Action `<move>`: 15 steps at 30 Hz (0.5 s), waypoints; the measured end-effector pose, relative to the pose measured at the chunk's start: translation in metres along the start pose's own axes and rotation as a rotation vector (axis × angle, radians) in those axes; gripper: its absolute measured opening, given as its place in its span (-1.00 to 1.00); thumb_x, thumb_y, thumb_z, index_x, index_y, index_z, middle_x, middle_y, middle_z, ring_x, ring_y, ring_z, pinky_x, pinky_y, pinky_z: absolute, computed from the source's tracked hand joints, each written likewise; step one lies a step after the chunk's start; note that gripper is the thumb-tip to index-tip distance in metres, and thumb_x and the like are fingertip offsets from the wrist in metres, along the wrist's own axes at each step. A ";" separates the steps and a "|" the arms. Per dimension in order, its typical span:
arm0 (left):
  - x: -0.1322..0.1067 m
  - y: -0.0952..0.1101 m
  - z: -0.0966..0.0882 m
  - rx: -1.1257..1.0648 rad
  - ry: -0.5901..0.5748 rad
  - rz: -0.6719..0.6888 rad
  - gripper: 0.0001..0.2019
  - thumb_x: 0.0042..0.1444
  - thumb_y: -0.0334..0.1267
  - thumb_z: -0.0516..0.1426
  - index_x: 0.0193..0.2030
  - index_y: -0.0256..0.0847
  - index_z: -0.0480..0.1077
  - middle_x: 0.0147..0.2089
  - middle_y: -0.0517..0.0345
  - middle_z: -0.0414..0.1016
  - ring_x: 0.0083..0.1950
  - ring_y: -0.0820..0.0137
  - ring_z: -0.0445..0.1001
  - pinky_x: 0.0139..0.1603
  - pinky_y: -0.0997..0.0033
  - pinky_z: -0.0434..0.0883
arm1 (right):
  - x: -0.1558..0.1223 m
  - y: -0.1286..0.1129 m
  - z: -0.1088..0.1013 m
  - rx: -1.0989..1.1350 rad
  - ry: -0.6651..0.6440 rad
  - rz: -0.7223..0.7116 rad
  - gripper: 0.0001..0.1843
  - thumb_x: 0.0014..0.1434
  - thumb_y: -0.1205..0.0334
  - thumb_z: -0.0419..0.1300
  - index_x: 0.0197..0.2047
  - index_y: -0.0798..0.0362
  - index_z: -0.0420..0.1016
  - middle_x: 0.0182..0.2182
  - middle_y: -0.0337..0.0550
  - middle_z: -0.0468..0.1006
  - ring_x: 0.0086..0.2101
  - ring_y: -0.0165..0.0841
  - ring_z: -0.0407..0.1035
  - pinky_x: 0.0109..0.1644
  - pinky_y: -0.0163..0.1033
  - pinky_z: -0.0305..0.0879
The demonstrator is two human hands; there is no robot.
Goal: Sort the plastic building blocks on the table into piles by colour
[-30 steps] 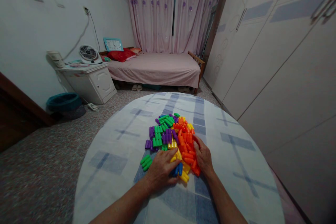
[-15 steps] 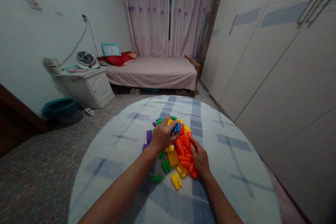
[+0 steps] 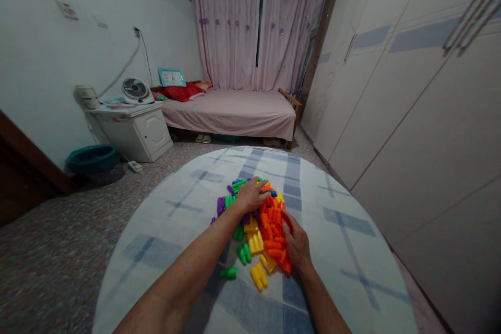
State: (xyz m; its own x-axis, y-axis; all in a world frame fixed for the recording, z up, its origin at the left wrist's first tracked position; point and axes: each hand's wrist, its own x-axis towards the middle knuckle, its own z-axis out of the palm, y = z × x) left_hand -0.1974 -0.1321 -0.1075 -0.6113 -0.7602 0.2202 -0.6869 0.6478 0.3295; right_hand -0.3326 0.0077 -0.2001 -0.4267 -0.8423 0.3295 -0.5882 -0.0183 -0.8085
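A pile of plastic building blocks lies on the table. Over its far middle, my left hand [image 3: 251, 195] reaches in with fingers stretched and apart, a blue block [image 3: 271, 193] at its fingertips. My right hand [image 3: 298, 242] curves along the right edge of the orange blocks [image 3: 273, 219], its fingers against them; whether it grips one is hidden. Purple blocks [image 3: 221, 205] and green blocks [image 3: 230, 201] sit left of my left hand. Nearer me are yellow blocks [image 3: 255, 242], a forked yellow block [image 3: 259, 276], a forked green block [image 3: 244, 253] and another green block [image 3: 228, 273].
A checked cloth [image 3: 156, 266] covers the round table. Beyond stands a bed [image 3: 235, 109] with a red pillow [image 3: 182, 92]. At left are a white cabinet [image 3: 151, 133] bearing a fan [image 3: 135, 88] and a bin [image 3: 93, 159]. Tall wardrobes [image 3: 410, 130] line the right side.
My left hand has shifted the blue block right onto the orange blocks, and its fingers have spread. The right hand stays by the orange blocks. The view has tilted slightly.
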 end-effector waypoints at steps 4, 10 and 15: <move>-0.034 -0.018 -0.002 -0.136 0.234 0.031 -0.48 0.25 -0.01 -0.01 0.30 -0.16 0.20 0.35 -0.11 0.12 0.35 0.16 0.16 0.32 0.03 0.18 | -0.002 -0.003 -0.005 0.052 -0.030 0.007 -0.47 0.23 0.01 -0.05 0.10 0.13 0.44 0.07 0.02 0.46 0.06 -0.21 0.36 0.23 -0.02 0.22; -0.113 -0.071 0.016 -0.344 0.487 -0.259 -0.55 0.25 -0.02 -0.05 0.12 -0.24 0.38 0.26 -0.10 0.26 0.33 0.19 0.20 0.36 0.02 0.15 | -0.006 -0.006 -0.012 0.093 -0.079 -0.023 -0.44 0.22 -0.04 0.04 0.19 0.09 0.35 0.15 0.02 0.37 0.13 -0.20 0.28 0.27 -0.01 0.15; -0.130 -0.089 0.033 -0.647 0.451 -0.381 -0.49 0.22 0.05 -0.07 0.08 -0.29 0.40 0.15 -0.09 0.40 0.21 0.23 0.35 0.32 0.09 0.21 | -0.017 -0.015 -0.014 -0.058 -0.246 -0.134 -0.13 0.04 -0.08 0.26 0.35 0.05 0.13 0.31 0.03 0.11 0.29 -0.09 -0.01 0.34 0.10 -0.01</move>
State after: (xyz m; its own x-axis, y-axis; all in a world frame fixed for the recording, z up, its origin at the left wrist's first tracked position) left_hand -0.0702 -0.0893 -0.1959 -0.0780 -0.9551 0.2859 -0.3715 0.2940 0.8807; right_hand -0.3267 0.0298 -0.1866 -0.1675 -0.9399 0.2975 -0.6694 -0.1131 -0.7342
